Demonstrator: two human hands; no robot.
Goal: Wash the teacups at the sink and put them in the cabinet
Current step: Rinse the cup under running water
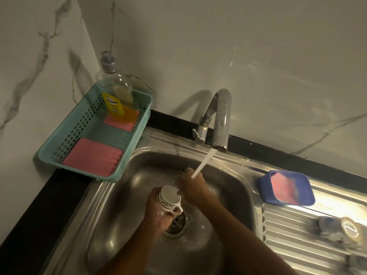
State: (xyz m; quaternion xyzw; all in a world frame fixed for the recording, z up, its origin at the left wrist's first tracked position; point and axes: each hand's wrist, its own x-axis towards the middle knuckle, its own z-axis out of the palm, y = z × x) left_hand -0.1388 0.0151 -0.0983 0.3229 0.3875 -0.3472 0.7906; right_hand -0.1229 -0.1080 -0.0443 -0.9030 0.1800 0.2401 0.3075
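The left grip (158, 210) clutched a patterned teacup (170, 199) over the sink (123, 195) drain, while the right grip (191, 183), fingers curled at its rim, sat at 1 o'clock under the tap's stream (203, 163).

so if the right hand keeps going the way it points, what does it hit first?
Probably the sink's back wall. The right hand points up and away under the water stream; depth is unclear.

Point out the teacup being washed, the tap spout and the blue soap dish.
teacup (168, 198): head view, on its patterned side wall.
tap spout (221, 118): head view, on the curved metal neck.
blue soap dish (266, 187): head view, on its left outer wall.
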